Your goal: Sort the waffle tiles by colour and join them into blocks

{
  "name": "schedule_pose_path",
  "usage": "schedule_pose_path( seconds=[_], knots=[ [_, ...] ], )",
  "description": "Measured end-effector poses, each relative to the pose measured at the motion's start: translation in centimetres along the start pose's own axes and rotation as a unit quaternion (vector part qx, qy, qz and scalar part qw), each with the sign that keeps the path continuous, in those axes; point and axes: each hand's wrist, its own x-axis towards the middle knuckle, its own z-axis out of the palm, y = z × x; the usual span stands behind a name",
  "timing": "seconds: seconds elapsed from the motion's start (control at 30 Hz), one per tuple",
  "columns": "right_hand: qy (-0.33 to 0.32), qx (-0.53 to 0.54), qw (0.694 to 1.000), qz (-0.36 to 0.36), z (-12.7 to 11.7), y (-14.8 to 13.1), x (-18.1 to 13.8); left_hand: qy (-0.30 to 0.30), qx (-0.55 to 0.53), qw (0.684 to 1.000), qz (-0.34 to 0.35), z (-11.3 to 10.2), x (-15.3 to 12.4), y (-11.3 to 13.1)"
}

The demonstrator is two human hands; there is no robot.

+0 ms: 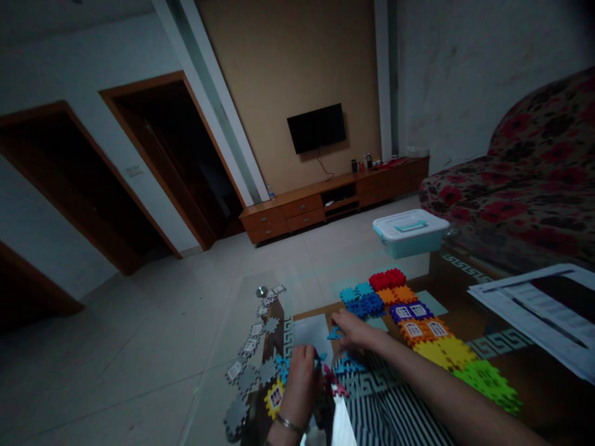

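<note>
Your left hand (pixel 300 385), with a metal bracelet (pixel 289 425) at the wrist, is bunched narrow at the near edge of the glass tabletop (pixel 465 267). Its fingers are tight against a small blue plastic piece (pixel 281 368), but you cannot tell whether it holds that piece. Your right hand (pixel 354 331) reaches in from the lower right, above your striped clothing (pixel 385 409), its fingers narrow and together. Their tips are at a second small blue piece (pixel 333 334), and you cannot tell whether they grip it.

Just left of your left hand, a row of grey gear-edged pieces (pixel 251 365) runs away from you along the tabletop, with a yellow windowed piece (pixel 275 399) beside its near end. Your left hand is the nearer to that row. To the right, a long band of interlocked coloured pieces (pixel 421 331) runs diagonally, from green at the near right to red at the far end. Your right forearm (pixel 441 387) lies alongside it, so your right hand is the nearer of your 2 hands to this band. A white sheet (pixel 312 334) lies between the 2 rows, just beyond your hands.
</note>
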Motion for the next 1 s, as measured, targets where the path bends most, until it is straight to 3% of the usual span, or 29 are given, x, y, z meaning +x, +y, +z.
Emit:
schedule_pose_path(
  seconds=[0.13, 0.2, 0.43, 0.57, 0.7, 0.8, 0.93, 1.0],
  knots=[
    [-0.014, 0.044, 0.999, -0.007, 1.0, 0.7, -3.1, -0.095, -0.041, 0.991, 0.089, 2.6, -3.0, 2.2],
    [-0.017, 0.045, 0.999, -0.004, 2.0, 0.4, -4.5, -0.116, -0.044, 0.989, 0.079, 3.0, -3.7, 2.0],
    [0.008, 0.062, 0.998, -0.012, 3.3, -0.5, -6.8, -0.111, 0.009, 0.994, -0.025, 1.5, -3.4, -0.6],
    [0.037, 0.096, 0.995, -0.012, 3.4, -0.5, -7.8, -0.099, 0.007, 0.995, -0.023, 2.7, -3.9, 0.0],
    [0.101, 0.145, 0.984, -0.027, 4.5, 0.1, -9.1, -0.079, -0.047, 0.995, 0.024, 3.8, -5.3, 1.4],
    [0.145, 0.159, 0.976, -0.042, 5.4, 0.6, -9.8, -0.030, -0.044, 0.998, 0.018, 3.0, -5.5, 1.4],
    [0.156, 0.146, 0.977, -0.014, 5.5, 0.8, -10.0, -0.008, 0.039, 0.993, -0.115, 0.0, -3.9, -0.4],
    [0.154, 0.129, 0.980, 0.002, 5.4, 0.8, -9.9, -0.016, 0.065, 0.987, -0.148, -1.3, -2.8, -1.4]
  ],
)
